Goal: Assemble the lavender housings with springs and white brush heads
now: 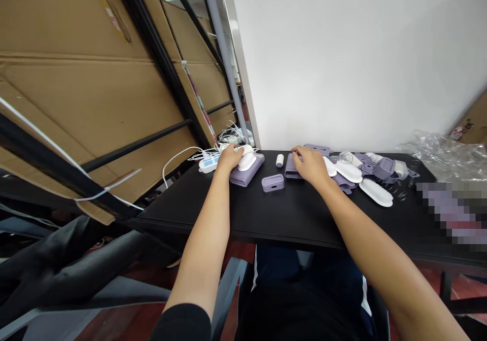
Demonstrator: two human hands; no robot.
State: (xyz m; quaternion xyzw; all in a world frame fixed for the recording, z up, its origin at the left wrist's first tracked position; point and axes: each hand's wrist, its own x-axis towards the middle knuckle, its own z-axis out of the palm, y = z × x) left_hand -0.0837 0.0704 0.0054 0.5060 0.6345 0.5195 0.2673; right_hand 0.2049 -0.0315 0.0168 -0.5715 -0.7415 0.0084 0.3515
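My left hand (pixel 230 158) rests on a white oval part (pixel 246 161) that sits on a purple pad (pixel 247 172) at the back left of the black table (pixel 266 214); its fingers curl round the white part. My right hand (pixel 310 164) lies over a purple piece (pixel 291 168) near the wall, fingers bent down onto it. Between the hands stand a small purple tray-like part (pixel 273 182) and a small white cylinder (pixel 279 160).
To the right lie several white oval shells (pixel 376 192) and purple parts (pixel 384 168), then crumpled clear plastic (pixel 441 158). A white power strip with cables (pixel 209 162) sits at the table's left end. Cardboard sheets and black frame bars (pixel 114 102) lean at the left. A white wall stands behind.
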